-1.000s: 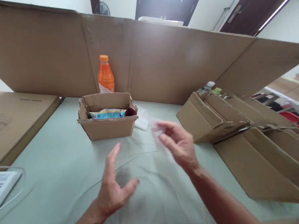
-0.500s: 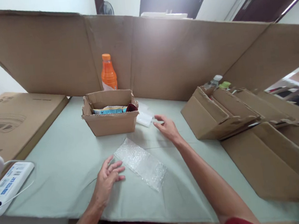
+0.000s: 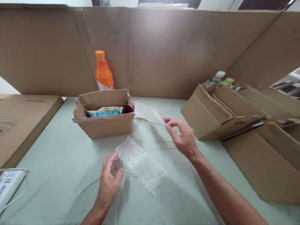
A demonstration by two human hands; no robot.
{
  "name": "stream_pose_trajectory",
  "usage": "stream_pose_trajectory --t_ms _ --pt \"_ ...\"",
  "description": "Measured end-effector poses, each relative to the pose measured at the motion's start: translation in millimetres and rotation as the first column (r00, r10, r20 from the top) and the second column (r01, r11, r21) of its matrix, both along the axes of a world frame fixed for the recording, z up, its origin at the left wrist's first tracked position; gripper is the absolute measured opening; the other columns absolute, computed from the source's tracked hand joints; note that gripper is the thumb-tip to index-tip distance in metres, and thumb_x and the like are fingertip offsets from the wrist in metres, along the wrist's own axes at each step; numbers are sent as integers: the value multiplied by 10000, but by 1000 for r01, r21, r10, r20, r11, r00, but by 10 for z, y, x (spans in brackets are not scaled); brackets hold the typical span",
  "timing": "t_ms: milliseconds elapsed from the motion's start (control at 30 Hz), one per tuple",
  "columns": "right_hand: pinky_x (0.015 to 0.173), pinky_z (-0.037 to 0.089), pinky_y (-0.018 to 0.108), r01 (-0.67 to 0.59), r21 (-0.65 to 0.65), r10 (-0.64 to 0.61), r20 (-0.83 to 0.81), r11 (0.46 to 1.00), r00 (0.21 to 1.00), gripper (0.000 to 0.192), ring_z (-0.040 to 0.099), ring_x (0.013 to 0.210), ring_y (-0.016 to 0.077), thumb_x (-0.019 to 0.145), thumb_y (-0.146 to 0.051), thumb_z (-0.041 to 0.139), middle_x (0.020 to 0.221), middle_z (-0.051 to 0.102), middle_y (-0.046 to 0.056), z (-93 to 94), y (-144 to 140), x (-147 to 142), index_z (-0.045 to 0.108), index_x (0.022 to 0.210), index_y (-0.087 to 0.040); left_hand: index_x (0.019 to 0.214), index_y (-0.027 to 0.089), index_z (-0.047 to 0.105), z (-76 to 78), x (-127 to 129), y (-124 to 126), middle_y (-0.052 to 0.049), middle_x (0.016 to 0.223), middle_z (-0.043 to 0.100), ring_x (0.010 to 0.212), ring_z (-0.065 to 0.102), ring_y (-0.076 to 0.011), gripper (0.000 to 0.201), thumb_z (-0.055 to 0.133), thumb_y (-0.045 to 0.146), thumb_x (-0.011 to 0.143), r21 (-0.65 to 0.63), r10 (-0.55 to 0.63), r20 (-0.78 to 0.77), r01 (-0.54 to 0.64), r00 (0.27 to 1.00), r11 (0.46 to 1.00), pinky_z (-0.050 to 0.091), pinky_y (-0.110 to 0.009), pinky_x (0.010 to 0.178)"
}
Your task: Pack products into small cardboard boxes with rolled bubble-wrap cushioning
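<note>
A clear plastic bag (image 3: pixel 148 113), flat beside the small box (image 3: pixel 103 113) half a second ago, is now lifted in the right hand's (image 3: pixel 182 137) pinching grip, while the bubble wrap (image 3: pixel 140 164) on the tabletop (image 3: pixel 64 163) is touched by the left hand's (image 3: pixel 109 182) released grip.

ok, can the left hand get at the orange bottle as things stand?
Probably not directly. The orange bottle stands behind the small cardboard box, against the cardboard wall. The left hand rests at the bubble wrap and would have to go over or around the box.

No legible text on any box, bottle or packet.
</note>
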State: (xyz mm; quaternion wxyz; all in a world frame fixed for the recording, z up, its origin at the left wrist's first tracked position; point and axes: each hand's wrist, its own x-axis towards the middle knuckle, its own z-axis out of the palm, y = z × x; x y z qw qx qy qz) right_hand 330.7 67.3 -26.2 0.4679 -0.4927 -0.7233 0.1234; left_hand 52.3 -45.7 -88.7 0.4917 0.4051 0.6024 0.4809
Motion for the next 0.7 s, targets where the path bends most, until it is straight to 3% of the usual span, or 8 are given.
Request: stream_pose_trajectory --t_ms 100,233,367,400,433,533,600,700 --pt "935 510 414 -214 -97 228 177 972 957 103 685 1087 224 960 -201 528 1172 739 96 -144 -530 -136 608 902 -230 1321 187 555 76 53 -54 -162 1295 604 1194 601 -309 612 735 425 787 -16 -91 145 94 985 995 528 -432 948" --pt "965 499 426 -408 -207 447 198 889 872 142 652 1166 216 968 -154 491 1223 720 96 -373 -962 -434 614 945 -221 1505 189 345 94 186 -154 -191 1300 611 1127 643 -320 888 751 502 779 -109 -222 493 313 841 943 571 -431 847" --pt "1041 479 419 -575 -346 641 112 741 759 188 610 1240 208 969 -259 562 1283 692 65 -427 -1141 -445 642 1139 -247 1387 167 506 40 271 -157 -89 1085 716 908 678 -212 734 780 392 745 -155 -149 402 227 904 961 529 -285 766" --pt "1033 489 413 -561 -359 626 90 746 775 251 625 1216 213 956 -310 599 1272 698 65 -434 -1149 -376 635 1198 -253 1329 153 557 36 267 -145 -66 1000 732 830 674 -189 667 774 366 736 -166 -121 372 194 920 967 509 -257 720" --pt "1015 502 410 -507 -359 567 82 784 819 306 644 1183 219 946 -350 620 1250 707 69 -446 -1145 -290 628 1237 -254 1289 142 584 41 256 -132 -51 933 738 770 663 -173 623 762 352 731 -173 -96 367 169 925 970 491 -242 685" --pt "972 518 440 -179 -316 242 174 932 955 300 665 1117 249 948 -376 606 1196 719 94 -536 -1106 -59 651 1210 -236 1323 137 560 118 224 -85 -56 931 749 776 665 -173 663 746 338 719 -154 -45 447 126 893 980 483 -243 706" --pt "976 500 493 -23 -280 112 307 960 945 280 636 1154 297 915 -370 640 1253 687 130 -630 -1101 -38 675 1140 -209 1403 157 502 202 239 -49 -65 1011 749 877 675 -189 752 749 324 713 -119 -40 496 114 867 986 487 -257 781" --pt "981 475 517 22 -248 100 470 969 877 153 566 1244 349 854 -293 693 1338 630 165 -760 -1166 -197 687 955 -178 1474 185 437 309 301 -11 -58 1051 738 910 669 -193 829 733 311 709 -94 -46 519 110 854 989 483 -260 798"
